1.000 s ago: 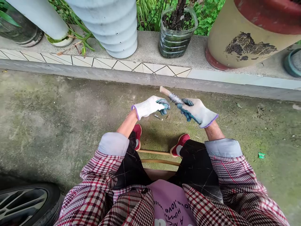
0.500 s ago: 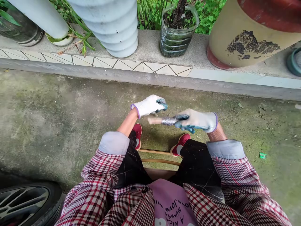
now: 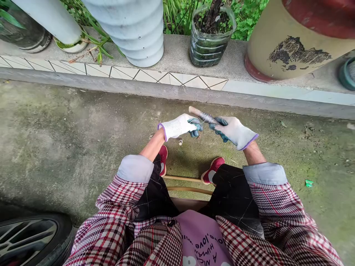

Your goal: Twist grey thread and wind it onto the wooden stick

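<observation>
My right hand [image 3: 234, 131], in a white glove with blue-green coated fingers, grips a short wooden stick wound with silvery wire [image 3: 205, 116]. Its bare pale end points up and to the left, past the fingertips of my other hand. Close by on the left is my left hand [image 3: 184, 125], gloved the same way, its fingers curled closed beside the wire winding. What they pinch is hidden. Just below this hand shows a small pale stub [image 3: 180, 142]; whether it is held or lies on the ground I cannot tell.
A low tiled ledge [image 3: 177, 90] runs across the front, bearing a ribbed white pot [image 3: 135, 33], a cut plastic bottle planter [image 3: 209, 48] and a tan jar [image 3: 291, 44]. A car wheel [image 3: 33, 240] is at lower left. A green scrap [image 3: 308, 183] lies on the concrete.
The stick's bare end has swung up and away from me, from nearly level to tilted. My right hand has risen and turned with it, while my left hand has shifted slightly right and down.
</observation>
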A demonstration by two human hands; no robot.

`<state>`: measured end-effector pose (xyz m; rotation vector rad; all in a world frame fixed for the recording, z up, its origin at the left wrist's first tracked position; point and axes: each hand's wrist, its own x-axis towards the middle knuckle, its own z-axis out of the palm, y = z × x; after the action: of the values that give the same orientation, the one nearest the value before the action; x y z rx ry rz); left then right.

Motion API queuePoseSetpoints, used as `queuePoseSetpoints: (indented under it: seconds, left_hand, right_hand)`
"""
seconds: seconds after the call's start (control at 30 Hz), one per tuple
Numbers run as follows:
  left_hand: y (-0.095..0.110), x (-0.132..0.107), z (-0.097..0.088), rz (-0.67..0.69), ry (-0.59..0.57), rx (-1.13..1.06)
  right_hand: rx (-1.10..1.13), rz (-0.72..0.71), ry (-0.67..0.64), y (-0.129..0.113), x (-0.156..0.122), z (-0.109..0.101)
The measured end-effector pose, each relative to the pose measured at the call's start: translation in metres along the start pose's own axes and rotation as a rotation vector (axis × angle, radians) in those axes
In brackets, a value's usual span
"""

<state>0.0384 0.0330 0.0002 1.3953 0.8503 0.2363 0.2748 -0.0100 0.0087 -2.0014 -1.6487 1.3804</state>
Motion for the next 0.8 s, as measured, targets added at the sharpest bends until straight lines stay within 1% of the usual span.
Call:
queuePoseSetpoints:
  seconds: [0.07, 0.1, 0.17, 0.27, 0.4, 0.5, 0.57, 0.7, 0.8]
  left_hand:
    - [0.001, 0.0, -0.001, 0.03, -0.013, 0.002]
    - [-0.001, 0.0, -0.002, 0.038, -0.016, 0.001]
    - [-0.006, 0.001, -0.003, 0.035, -0.008, 0.009]
    - [-0.013, 0.004, -0.005, 0.031, 0.017, 0.083]
    - [-0.013, 0.006, -0.008, 0.045, 0.057, 0.159]
    - [-0.01, 0.005, -0.011, 0.045, 0.094, 0.18]
    - [-0.01, 0.005, -0.012, 0.04, 0.107, 0.181]
    - [-0.014, 0.004, -0.012, 0.01, 0.078, 0.145]
    - [-0.015, 0.003, -0.012, -0.045, 0.051, 0.143]
  right_hand:
    - [0.307, -0.032, -0.004, -0.004, -0.008, 0.0]
    - [0.414, -0.054, -0.013, -0.007, -0.012, 0.0]
    - [0.564, -0.089, -0.054, -0.011, -0.018, -0.001]
    - [0.708, -0.117, -0.131, -0.014, -0.023, -0.004]
    - [0.742, -0.117, -0.191, -0.014, -0.026, -0.006]
    - [0.75, -0.108, -0.182, -0.012, -0.025, -0.006]
    - [0.77, -0.101, -0.155, -0.01, -0.024, -0.005]
    - [0.817, -0.085, -0.102, -0.007, -0.021, -0.007]
    - [0.833, -0.102, -0.127, -0.007, -0.022, -0.01]
